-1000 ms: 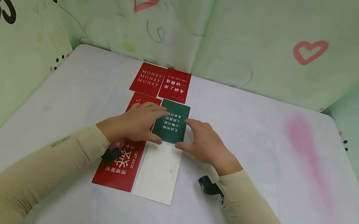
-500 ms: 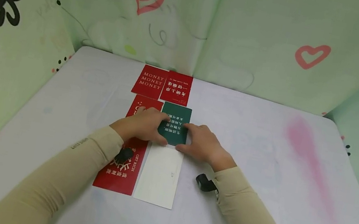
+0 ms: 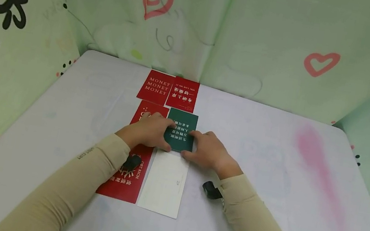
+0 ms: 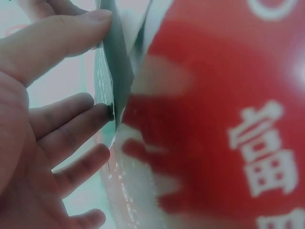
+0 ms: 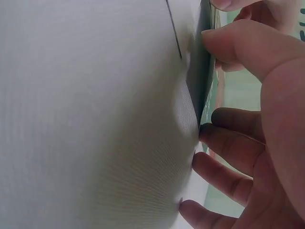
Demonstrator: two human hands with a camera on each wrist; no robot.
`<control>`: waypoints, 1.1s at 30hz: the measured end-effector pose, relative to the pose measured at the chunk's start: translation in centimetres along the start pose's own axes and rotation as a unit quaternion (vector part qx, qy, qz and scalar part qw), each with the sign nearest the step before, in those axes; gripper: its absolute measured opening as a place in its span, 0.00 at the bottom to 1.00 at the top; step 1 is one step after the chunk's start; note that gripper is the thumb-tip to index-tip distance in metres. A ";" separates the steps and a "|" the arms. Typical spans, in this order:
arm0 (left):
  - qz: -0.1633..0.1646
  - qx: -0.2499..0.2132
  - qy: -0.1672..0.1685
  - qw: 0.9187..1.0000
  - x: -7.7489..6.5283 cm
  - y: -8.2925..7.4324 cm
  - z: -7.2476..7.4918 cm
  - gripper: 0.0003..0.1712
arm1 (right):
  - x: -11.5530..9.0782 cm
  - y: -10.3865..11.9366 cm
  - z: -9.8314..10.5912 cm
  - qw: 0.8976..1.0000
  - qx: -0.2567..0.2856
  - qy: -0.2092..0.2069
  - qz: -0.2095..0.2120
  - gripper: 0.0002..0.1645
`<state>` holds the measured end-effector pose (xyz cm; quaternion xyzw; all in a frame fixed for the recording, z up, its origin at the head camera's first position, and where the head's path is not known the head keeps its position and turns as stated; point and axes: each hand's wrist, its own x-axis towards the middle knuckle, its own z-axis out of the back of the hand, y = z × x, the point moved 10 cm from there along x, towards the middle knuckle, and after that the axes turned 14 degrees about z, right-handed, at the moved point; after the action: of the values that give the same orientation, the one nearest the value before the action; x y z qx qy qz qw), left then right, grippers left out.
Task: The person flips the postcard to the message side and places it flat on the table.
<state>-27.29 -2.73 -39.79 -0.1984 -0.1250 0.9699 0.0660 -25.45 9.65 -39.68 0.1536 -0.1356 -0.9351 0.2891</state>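
A small green card (image 3: 178, 144) with white characters lies on the table between my two hands. My left hand (image 3: 152, 130) has its thumb at the near left corner and its fingertips at the left side. Opposite it, my right hand (image 3: 211, 151) touches the near right corner and right edge. Both wrist views show fingers fairly straight, tips right at the card's edge. Below the green card lies a blank cream card (image 3: 162, 188). Beneath my left arm, a red card (image 3: 121, 189) is partly hidden; another red card (image 3: 154, 108) is partly covered by that hand.
Along the table's far edge lie a red card (image 3: 154, 86) reading MONEY and a red card (image 3: 183, 93) with white characters. The white table (image 3: 256, 153) bears a pink smear (image 3: 314, 163) at right. Pale green curtains (image 3: 259, 33) enclose its back and sides.
Both hands have closed in on the green card, the left moving right and the right slightly left, until fingertips sit at its edges. The view has shifted slightly; the cards keep their layout.
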 end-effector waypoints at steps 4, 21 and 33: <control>0.001 -0.002 0.009 1.000 0.0 0.0 0.1 0.48 | 0.0 0.0 -0.1 1.000 -0.004 0.001 0.001 0.43; -0.001 0.004 0.020 1.000 0.1 -0.2 0.1 0.47 | 0.0 0.4 -0.1 1.000 -0.015 0.001 0.000 0.35; 0.001 -0.010 0.015 1.000 -0.6 0.0 0.2 0.41 | 0.0 0.7 0.2 0.999 -0.041 -0.008 -0.003 0.27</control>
<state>-26.87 -2.86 -39.36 -0.2132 -0.1339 0.9656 0.0649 -25.15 9.09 -39.27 0.1341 -0.0992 -0.9419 0.2916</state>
